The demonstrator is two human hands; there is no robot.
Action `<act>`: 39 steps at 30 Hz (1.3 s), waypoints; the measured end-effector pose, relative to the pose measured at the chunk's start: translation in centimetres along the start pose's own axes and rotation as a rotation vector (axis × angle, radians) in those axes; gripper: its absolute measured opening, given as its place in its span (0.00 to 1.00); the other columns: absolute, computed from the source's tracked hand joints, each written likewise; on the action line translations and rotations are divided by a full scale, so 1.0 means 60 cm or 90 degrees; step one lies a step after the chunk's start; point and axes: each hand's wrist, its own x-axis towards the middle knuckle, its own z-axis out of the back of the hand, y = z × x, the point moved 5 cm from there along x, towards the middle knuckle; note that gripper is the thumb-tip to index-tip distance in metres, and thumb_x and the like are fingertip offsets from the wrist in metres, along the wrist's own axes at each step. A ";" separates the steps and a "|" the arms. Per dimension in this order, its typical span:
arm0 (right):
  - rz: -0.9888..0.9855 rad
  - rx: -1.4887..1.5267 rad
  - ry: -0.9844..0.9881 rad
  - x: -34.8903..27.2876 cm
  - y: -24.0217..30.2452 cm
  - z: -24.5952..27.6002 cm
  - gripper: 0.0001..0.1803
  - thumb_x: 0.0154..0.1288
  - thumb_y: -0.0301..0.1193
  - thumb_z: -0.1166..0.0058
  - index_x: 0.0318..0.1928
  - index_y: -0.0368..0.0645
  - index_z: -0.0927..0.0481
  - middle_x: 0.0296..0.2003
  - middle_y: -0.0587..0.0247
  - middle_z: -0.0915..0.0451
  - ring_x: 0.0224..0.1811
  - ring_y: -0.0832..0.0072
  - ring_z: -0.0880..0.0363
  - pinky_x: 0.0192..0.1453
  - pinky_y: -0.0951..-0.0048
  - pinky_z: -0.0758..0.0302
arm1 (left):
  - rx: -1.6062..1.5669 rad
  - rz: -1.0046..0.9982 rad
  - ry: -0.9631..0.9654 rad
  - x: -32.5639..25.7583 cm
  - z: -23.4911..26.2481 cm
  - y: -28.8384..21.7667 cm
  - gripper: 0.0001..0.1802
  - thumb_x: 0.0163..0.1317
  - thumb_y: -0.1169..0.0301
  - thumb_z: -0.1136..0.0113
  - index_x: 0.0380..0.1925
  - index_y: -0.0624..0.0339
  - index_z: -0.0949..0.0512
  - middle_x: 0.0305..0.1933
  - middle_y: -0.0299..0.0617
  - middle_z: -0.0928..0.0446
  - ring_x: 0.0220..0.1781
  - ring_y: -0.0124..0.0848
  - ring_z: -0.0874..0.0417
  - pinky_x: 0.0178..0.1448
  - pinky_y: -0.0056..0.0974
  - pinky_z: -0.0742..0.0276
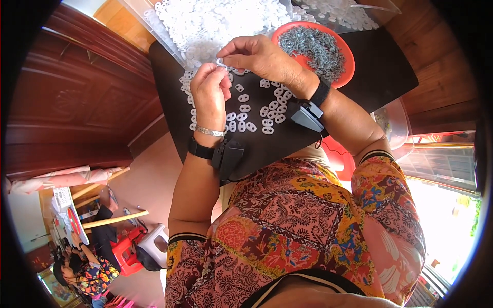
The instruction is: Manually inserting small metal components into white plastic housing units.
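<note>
Over the far part of a dark table (359, 61), my two hands meet at one small white oval plastic piece (221, 62). My left hand (209, 92) pinches it from below, thumb against the curled fingers. From the right, my right hand (262, 57) reaches over with thumb and finger closed on the same piece. Whether a metal part sits in it is too small to tell. Below the hands lie several loose two-holed white ovals (244, 97), some in rough rows. Right of my right hand, a red-orange bowl (351, 56) holds a heap of small grey metal parts (321, 49).
At the far edge, a clear plastic bin (172, 47) holds a heap of white pieces (221, 23), with another heap (339, 13) to its right. Dark wooden panels (82, 87) stand at the left. Another person (84, 267) is at the lower left, beside a red stool (126, 251).
</note>
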 end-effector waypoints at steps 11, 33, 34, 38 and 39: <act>0.131 -0.164 -0.038 -0.018 0.045 -0.014 0.15 0.53 0.27 0.40 0.43 0.39 0.21 0.30 0.62 0.19 0.32 0.77 0.21 0.39 0.76 0.24 | -0.036 -0.007 0.015 -0.001 0.004 -0.007 0.08 0.61 0.69 0.49 0.31 0.63 0.26 0.19 0.34 0.29 0.16 0.18 0.34 0.19 0.23 0.40; 0.264 -0.333 -0.018 -0.028 0.081 -0.017 0.18 0.52 0.28 0.37 0.45 0.41 0.21 0.34 0.59 0.20 0.37 0.66 0.20 0.41 0.72 0.24 | 0.030 -0.043 0.021 0.000 0.006 -0.018 0.10 0.61 0.67 0.49 0.29 0.63 0.25 0.18 0.33 0.30 0.16 0.18 0.34 0.20 0.23 0.40; 0.274 -0.341 -0.041 -0.030 0.080 -0.015 0.17 0.53 0.28 0.37 0.45 0.40 0.21 0.34 0.59 0.20 0.36 0.66 0.20 0.40 0.72 0.23 | 0.029 -0.043 0.021 -0.001 0.005 -0.018 0.10 0.61 0.67 0.49 0.29 0.63 0.25 0.18 0.33 0.30 0.16 0.18 0.34 0.20 0.23 0.40; 0.265 -0.323 -0.049 -0.030 0.081 -0.015 0.13 0.51 0.28 0.39 0.40 0.41 0.21 0.34 0.56 0.20 0.34 0.62 0.20 0.37 0.69 0.24 | 0.031 -0.042 0.030 -0.002 0.003 -0.021 0.13 0.63 0.64 0.50 0.28 0.63 0.25 0.18 0.34 0.30 0.17 0.19 0.34 0.21 0.23 0.39; 0.274 -0.318 -0.055 -0.032 0.085 -0.015 0.13 0.52 0.29 0.39 0.40 0.41 0.21 0.33 0.56 0.20 0.33 0.62 0.20 0.37 0.69 0.24 | 0.029 -0.053 0.043 -0.001 0.003 -0.022 0.13 0.63 0.63 0.50 0.28 0.63 0.26 0.18 0.34 0.30 0.17 0.18 0.34 0.21 0.23 0.39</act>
